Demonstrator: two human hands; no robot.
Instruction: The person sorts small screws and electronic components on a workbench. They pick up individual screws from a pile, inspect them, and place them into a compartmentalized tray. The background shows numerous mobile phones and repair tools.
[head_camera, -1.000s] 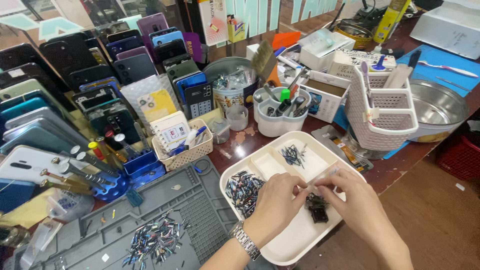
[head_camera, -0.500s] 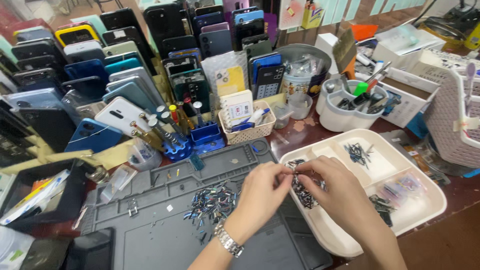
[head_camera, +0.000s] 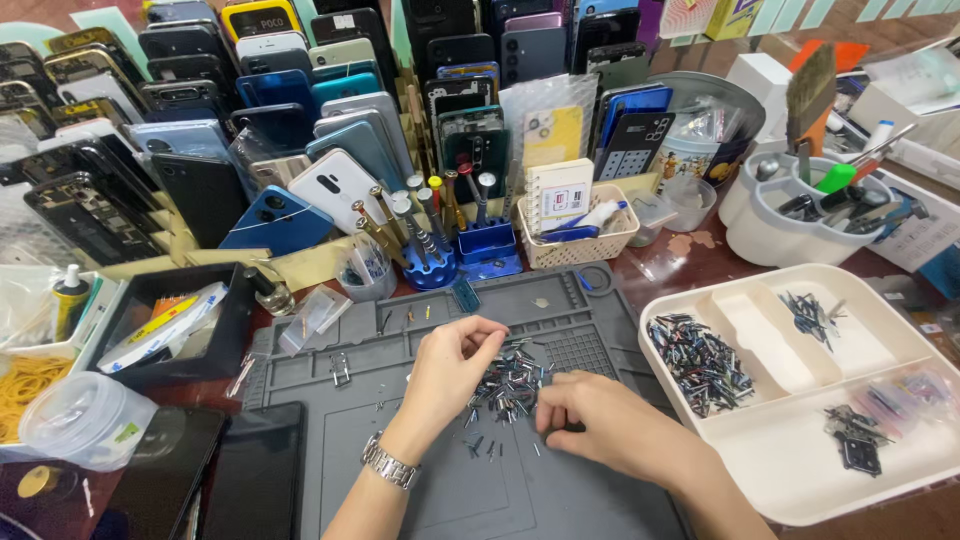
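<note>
Centre frame, I see both hands over the grey mat (head_camera: 420, 480). Left hand (head_camera: 452, 365), watch (head_camera: 388, 466) on its wrist, has fingertips pinched narrow at the top of a small pile of parts (head_camera: 508, 385). Right hand (head_camera: 590, 425) is curled, fingers touching the pile's lower right edge; whether it holds anything I cannot tell. White tray (head_camera: 800, 480) at right, holding more parts.

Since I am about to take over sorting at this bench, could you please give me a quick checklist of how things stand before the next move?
1. Pile of small metal parts sits on the grey mat: ok.
2. Left hand touches the pile: ok.
3. Right hand rests beside the pile: ok.
4. White divided tray within reach: ok.
5. Whether either hand pinches a part: cannot tell.
</note>
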